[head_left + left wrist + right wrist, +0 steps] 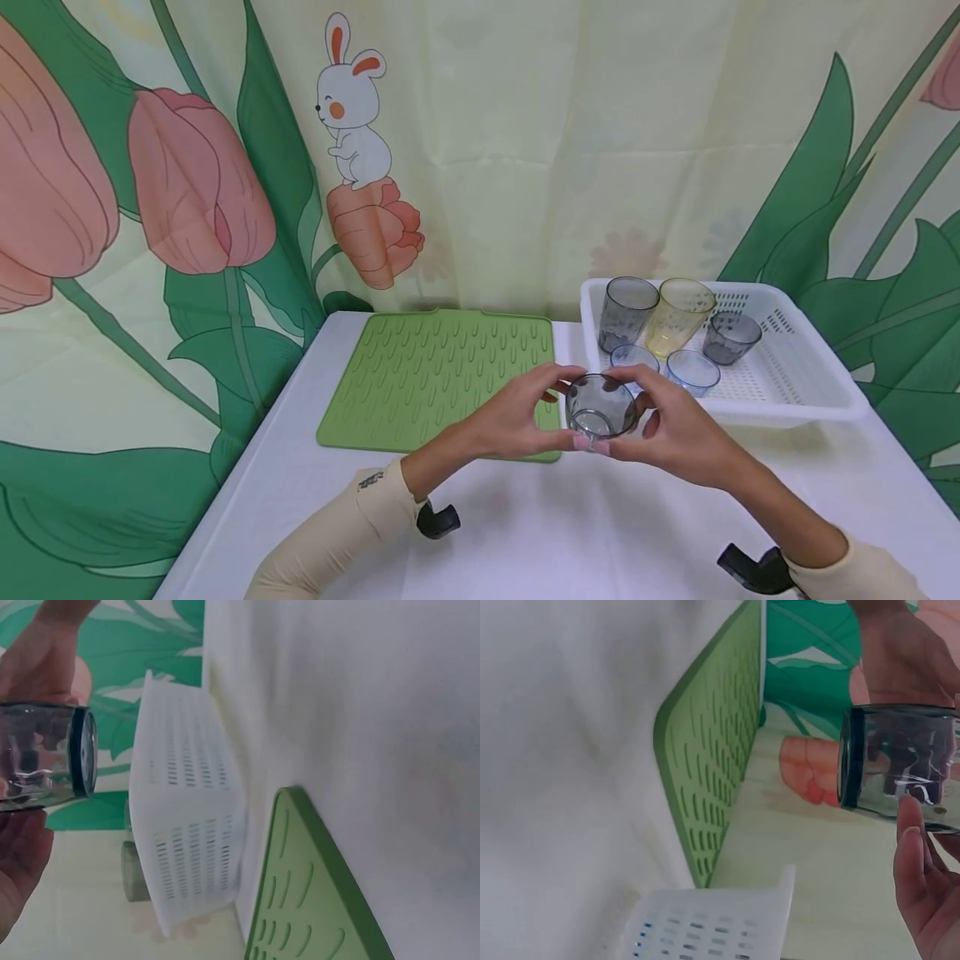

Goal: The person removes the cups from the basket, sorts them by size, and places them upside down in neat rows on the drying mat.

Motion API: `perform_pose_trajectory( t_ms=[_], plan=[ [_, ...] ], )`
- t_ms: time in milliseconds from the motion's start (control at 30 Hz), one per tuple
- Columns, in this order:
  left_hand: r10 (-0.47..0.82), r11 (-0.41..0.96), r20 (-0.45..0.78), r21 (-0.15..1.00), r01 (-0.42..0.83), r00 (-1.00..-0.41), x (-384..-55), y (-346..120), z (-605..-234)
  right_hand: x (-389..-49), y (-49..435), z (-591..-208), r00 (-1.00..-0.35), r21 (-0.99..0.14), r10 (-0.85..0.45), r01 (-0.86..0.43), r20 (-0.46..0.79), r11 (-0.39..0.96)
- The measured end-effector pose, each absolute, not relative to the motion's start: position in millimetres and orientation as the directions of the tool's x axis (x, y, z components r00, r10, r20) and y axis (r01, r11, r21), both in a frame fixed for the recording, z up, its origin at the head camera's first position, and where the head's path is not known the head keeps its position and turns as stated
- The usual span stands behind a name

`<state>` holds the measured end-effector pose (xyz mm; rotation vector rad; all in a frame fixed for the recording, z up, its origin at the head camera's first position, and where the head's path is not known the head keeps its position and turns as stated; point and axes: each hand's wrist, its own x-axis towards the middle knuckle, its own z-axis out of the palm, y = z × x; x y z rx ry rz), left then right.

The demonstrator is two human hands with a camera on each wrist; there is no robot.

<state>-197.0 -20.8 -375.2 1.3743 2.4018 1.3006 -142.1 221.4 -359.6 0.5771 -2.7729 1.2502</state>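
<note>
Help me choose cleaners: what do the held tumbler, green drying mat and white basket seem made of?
Tumbler: glossy, probably glass, given see-through walls and highlights; clear plastic possible. Drying mat: matte, perhaps silicone or rubber, given molded pattern. Basket: low-sheen, likely plastic, given evenly slotted walls.

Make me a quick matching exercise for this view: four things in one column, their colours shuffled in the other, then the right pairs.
Things:
1. Mat
2. Basket
3. Held glass
4. Right-most tall glass in the basket

Colours:
A. Yellow
B. Gray
C. Green
D. White

Right pairs: 1-C, 2-D, 3-B, 4-A
</note>
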Motion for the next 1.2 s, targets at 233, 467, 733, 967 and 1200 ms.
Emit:
perform_pose_trajectory(
  t_ms=[233, 467, 733, 967, 1200],
  plan=[
    [0.730, 0.225, 0.347, 0.692, 0.686, -0.589, -197, -20, -378, -143, 218, -365, -0.919, -0.722, -0.332, -0.378, 0.214, 0.580],
    [0.708, 0.238, 0.361, 0.687, 0.686, -0.607, -195, -24, -379, -143, 216, -373, -0.922, -0.771, -0.343, -0.350, 0.183, 0.531],
    [0.704, 0.213, 0.398, 0.671, 0.710, -0.588, -191, -25, -374, -143, 210, -401, -0.916, -0.845, -0.370, -0.316, 0.153, 0.431],
    [0.697, 0.209, 0.390, 0.693, 0.690, -0.602, -189, -27, -374, -148, 205, -414, -0.902, -0.903, -0.423, -0.253, 0.089, 0.349],
    [0.667, 0.187, 0.403, 0.724, 0.664, -0.627, -190, -37, -381, -149, 207, -412, -0.893, -0.927, -0.441, -0.234, 0.086, 0.293]
  ],
)
